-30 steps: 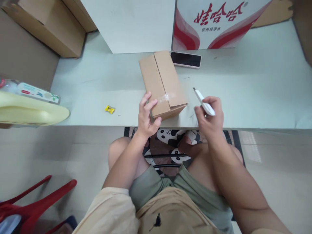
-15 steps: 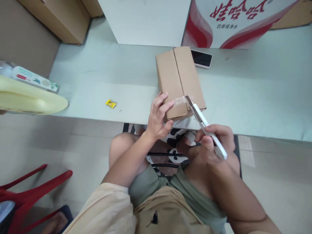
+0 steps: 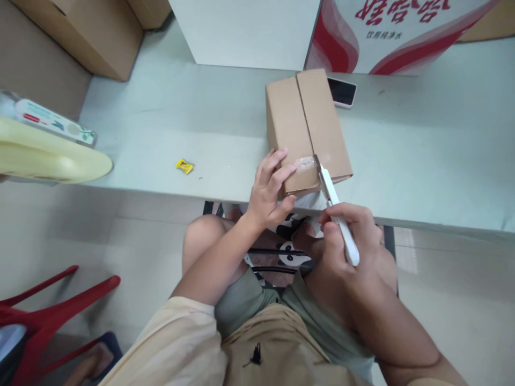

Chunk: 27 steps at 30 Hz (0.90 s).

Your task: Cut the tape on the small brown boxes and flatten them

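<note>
A closed brown cardboard box (image 3: 322, 118) stands at the near edge of the table, a lengthwise seam across its top. A strip of clear tape (image 3: 304, 163) crosses the near end of that seam. My left hand (image 3: 271, 187) grips the box's near left corner, fingers on top and thumb at the near side. In my right hand (image 3: 354, 236) is a white utility knife (image 3: 332, 193), its blade out and its tip at the seam beside the tape. How deep the tip sits, I cannot tell.
Behind the box are a phone (image 3: 343, 92), a white carton (image 3: 245, 32) and a red-and-white carton (image 3: 386, 51). A yellow wrapped sweet (image 3: 184, 166) lies to the left, with a pale yellow object (image 3: 56, 155) farther left. A red stool (image 3: 60, 305) stands on the floor, lower left.
The knife has swung to a steeper angle, its handle end moving left. Box, left hand and phone appear slightly farther right, partly because the view shifted. Both hands keep their holds.
</note>
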Available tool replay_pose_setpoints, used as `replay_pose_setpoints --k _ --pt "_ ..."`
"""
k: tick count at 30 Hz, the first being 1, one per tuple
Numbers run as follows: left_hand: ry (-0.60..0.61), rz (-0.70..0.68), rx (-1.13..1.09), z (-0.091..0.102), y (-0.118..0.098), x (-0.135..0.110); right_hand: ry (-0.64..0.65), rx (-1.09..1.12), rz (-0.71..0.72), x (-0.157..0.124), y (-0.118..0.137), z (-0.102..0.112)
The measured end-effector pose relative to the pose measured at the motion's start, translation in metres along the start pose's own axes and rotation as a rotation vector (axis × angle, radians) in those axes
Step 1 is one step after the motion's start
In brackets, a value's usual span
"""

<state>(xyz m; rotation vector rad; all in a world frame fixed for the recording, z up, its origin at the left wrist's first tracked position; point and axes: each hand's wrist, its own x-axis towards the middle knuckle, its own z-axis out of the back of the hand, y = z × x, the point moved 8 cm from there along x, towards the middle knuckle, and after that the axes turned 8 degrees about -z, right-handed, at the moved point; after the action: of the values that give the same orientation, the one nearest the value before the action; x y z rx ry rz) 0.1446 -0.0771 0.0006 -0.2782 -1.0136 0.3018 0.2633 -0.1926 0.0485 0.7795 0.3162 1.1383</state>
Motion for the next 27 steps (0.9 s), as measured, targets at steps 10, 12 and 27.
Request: replay_pose_setpoints --k 10,12,27 --pt "-0.043 -0.005 -0.026 0.003 -0.001 0.000 -0.183 -0.055 0.273 0.007 0.038 0.005" --pt "-0.055 0.007 -0.021 0.006 0.000 0.000 -0.189 0.009 0.373 0.007 0.040 0.006" --pt "-0.069 -0.033 -0.016 0.000 -0.009 0.007 -0.300 0.274 0.332 0.001 0.028 0.012"
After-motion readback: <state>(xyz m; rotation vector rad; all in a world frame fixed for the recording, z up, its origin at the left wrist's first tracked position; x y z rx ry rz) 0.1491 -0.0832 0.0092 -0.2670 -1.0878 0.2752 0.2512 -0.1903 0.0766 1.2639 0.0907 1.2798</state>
